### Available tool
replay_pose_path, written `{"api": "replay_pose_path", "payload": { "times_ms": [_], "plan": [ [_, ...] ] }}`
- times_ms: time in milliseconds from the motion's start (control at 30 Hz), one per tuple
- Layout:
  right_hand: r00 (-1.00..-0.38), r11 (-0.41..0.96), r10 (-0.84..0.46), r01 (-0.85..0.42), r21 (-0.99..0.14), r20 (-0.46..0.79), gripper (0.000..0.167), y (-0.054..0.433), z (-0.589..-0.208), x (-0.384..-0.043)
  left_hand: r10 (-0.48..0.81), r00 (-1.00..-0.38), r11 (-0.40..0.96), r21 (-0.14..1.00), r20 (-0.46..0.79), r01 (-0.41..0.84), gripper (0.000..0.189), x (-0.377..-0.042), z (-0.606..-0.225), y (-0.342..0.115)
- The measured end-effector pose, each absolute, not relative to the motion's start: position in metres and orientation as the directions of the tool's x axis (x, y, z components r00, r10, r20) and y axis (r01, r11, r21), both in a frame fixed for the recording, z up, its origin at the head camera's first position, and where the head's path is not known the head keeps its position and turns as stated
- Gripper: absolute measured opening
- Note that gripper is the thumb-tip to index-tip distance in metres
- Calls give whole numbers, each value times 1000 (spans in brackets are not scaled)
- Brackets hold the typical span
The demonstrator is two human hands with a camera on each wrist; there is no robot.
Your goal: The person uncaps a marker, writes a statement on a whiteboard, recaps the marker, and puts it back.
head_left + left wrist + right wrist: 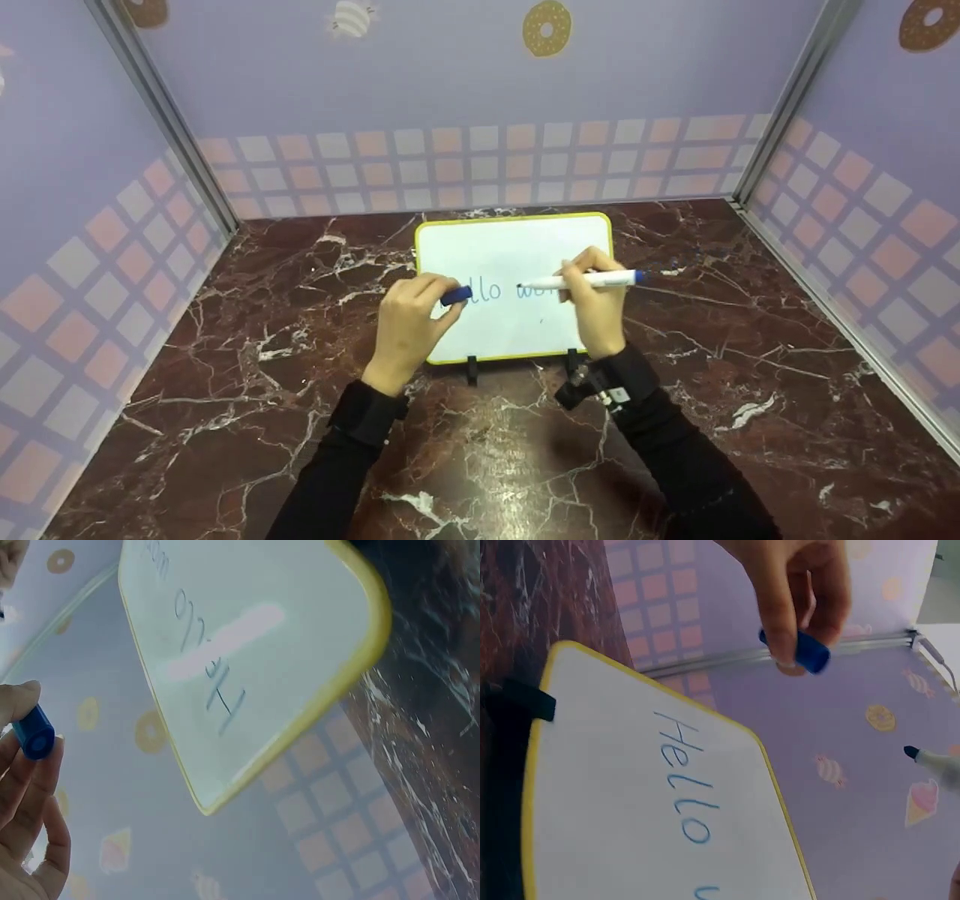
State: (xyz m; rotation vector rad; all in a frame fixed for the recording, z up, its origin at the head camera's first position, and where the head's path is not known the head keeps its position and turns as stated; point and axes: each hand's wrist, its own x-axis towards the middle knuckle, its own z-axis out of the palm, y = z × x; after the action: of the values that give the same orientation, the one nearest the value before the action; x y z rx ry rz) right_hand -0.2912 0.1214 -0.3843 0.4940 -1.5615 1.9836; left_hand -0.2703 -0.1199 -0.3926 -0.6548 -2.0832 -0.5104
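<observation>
My left hand (405,322) pinches a dark blue marker cap (456,295) between thumb and fingers, in front of the left part of a whiteboard (510,244). In the right wrist view the cap (811,654) is held clear of the board's edge. My right hand (600,307) holds a white marker (600,280) with a blue end, lying nearly level. The marker's bare tip (911,752) points left toward the cap. Blue handwriting (686,776) on the board reads "Hello", followed by a word starting with "wo", partly covered by the marker and hand.
The yellow-rimmed board leans on black stand feet (472,370) on a dark red marbled table (300,420). Behind it rises a lilac wall (450,82) with checks and sweets printed on it. Side panels stand left and right. Black straps (367,415) circle both wrists.
</observation>
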Motion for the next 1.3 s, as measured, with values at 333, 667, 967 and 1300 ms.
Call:
{"api": "replay_pose_path", "payload": {
  "times_ms": [333,667,967,1300],
  "plan": [
    [-781,-230,57,-617,-753,622,30,99,-393,-279,306,-451,743,86,839,664,20,-262,-392,-104],
    [-759,-215,-2,-636,-741,651,28,94,-398,-277,331,-431,713,77,840,697,21,-258,-393,-97],
    [-765,-220,-19,-625,-749,644,29,92,-398,-275,360,-413,696,54,836,716,21,-252,-391,-92],
    [-757,-246,-9,-632,-735,654,29,91,-398,-274,419,-419,682,25,805,731,23,-251,-394,-91]
  ]
}}
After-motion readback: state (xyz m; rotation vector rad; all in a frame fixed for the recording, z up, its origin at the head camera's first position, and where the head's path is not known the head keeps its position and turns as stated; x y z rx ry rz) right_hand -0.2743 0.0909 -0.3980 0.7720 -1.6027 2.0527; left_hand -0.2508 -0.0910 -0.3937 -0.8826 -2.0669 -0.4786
